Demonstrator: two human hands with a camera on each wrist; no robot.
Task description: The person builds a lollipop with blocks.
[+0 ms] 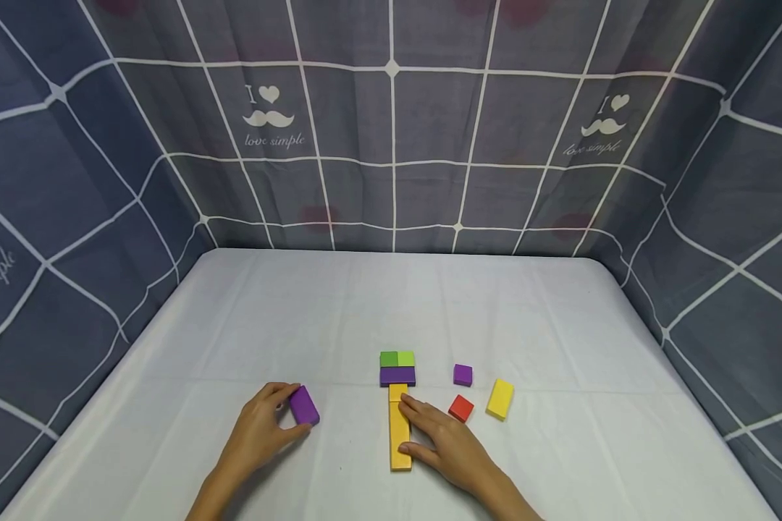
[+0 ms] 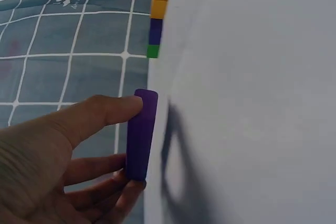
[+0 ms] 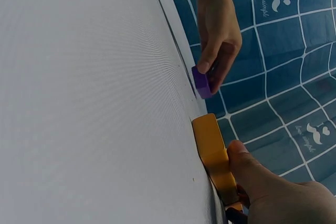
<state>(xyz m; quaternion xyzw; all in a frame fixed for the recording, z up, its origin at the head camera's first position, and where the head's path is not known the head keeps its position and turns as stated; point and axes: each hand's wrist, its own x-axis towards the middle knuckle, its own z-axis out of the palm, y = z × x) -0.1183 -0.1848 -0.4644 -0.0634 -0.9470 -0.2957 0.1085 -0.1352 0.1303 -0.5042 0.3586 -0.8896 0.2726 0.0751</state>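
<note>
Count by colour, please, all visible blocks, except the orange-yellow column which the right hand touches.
Green: 2 (small dark green block, small light green block)
Purple: 3 (rectangular dark purple block, small purple cube, rectangular purple block in the left hand)
Red: 1 (small red cube)
Yellow: 1 (rectangular yellow block)
Total: 7

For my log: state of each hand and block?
Left hand: pinching
Purple rectangular block: pinched
Right hand: touching
Long orange rectangular block: touched
Short orange block: abutting long one
Indigo rectangular block: lying crosswise
Two green cubes: adjacent
Purple cube: loose
Red cube: loose
Yellow rectangular block: loose
</note>
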